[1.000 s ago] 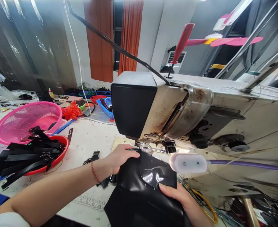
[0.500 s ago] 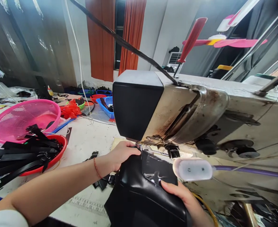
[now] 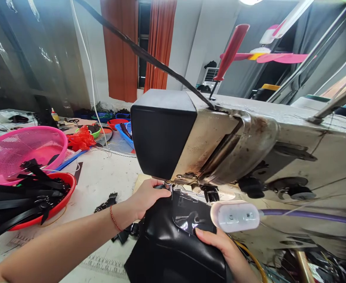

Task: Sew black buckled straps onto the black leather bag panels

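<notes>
A glossy black leather-like piece (image 3: 173, 245) lies under the head of a sewing machine (image 3: 163, 137), with a clear plastic panel (image 3: 190, 212) on its upper right part. My left hand (image 3: 149, 198) pinches the piece's far edge close beside the needle area, thumb on top. My right hand (image 3: 220, 243) grips the right side, its thumb pressed at the panel's lower edge and its other fingers hidden underneath. A lit white lamp (image 3: 234, 216) on a purple cable hangs just above the right hand.
Left of my forearm stands a red basin (image 3: 72, 192) full of black straps (image 3: 22, 200), with a pink mesh basket (image 3: 50, 137) behind it. Small black strap pieces (image 3: 121, 236) lie near my left wrist. A printed ruler scale (image 3: 105, 265) marks the tabletop. Blue baskets (image 3: 124, 133) stand farther back.
My view has shifted slightly, so most of the scene sits farther left. Both hands keep their hold on the black piece, and the clear panel's reflections have changed.
</notes>
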Action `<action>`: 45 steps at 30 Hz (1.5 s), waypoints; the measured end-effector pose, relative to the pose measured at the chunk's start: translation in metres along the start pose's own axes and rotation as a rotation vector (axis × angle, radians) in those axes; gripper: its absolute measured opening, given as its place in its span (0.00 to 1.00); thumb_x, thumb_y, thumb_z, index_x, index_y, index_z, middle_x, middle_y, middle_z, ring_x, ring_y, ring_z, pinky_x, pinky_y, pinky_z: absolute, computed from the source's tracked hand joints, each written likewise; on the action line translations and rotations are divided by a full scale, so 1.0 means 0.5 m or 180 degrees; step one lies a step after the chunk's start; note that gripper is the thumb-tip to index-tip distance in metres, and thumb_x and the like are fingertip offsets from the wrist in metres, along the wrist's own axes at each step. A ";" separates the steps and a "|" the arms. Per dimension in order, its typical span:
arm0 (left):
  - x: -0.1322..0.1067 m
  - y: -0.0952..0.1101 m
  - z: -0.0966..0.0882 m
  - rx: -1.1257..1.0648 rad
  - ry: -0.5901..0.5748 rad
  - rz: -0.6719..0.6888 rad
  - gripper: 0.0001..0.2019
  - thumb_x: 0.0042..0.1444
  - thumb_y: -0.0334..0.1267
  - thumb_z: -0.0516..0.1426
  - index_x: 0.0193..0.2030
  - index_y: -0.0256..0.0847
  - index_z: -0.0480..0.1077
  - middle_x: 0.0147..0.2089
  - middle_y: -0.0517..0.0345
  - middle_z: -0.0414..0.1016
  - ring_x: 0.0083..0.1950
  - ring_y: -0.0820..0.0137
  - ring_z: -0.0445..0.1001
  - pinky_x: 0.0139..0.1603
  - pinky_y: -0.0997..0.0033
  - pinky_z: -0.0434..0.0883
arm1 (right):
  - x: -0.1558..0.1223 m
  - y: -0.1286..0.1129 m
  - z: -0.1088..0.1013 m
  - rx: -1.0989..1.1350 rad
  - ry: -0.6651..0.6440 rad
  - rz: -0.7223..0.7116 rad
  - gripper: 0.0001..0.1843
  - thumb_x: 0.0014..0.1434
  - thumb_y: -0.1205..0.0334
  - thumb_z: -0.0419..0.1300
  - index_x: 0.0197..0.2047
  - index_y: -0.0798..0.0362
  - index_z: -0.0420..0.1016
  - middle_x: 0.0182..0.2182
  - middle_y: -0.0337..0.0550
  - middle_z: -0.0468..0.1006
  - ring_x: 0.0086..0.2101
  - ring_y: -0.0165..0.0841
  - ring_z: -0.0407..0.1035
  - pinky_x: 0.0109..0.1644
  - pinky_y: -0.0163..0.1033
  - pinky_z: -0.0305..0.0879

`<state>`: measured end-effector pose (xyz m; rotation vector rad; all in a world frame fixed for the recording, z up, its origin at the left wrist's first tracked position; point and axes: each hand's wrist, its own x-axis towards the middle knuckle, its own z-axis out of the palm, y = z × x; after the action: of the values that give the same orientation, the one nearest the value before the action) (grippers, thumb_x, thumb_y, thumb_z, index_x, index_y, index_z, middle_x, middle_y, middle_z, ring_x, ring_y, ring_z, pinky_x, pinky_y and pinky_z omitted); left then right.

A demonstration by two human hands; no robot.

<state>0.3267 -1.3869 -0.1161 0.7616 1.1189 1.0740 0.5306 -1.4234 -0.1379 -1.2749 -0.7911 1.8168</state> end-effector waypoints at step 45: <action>-0.002 0.096 -0.060 0.1162 -0.0761 0.0182 0.12 0.38 0.36 0.68 0.34 0.42 0.80 0.37 0.56 0.83 0.47 0.56 0.79 0.51 0.61 0.74 | 0.078 0.012 0.021 0.0579 -0.0124 -0.0322 0.26 0.37 0.61 0.75 0.42 0.56 0.80 0.36 0.51 0.84 0.37 0.50 0.78 0.43 0.52 0.76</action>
<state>0.2844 -1.3728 -0.0812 1.1844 1.1036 0.8074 0.5113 -1.3937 -0.1582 -1.0674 -0.6819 1.7928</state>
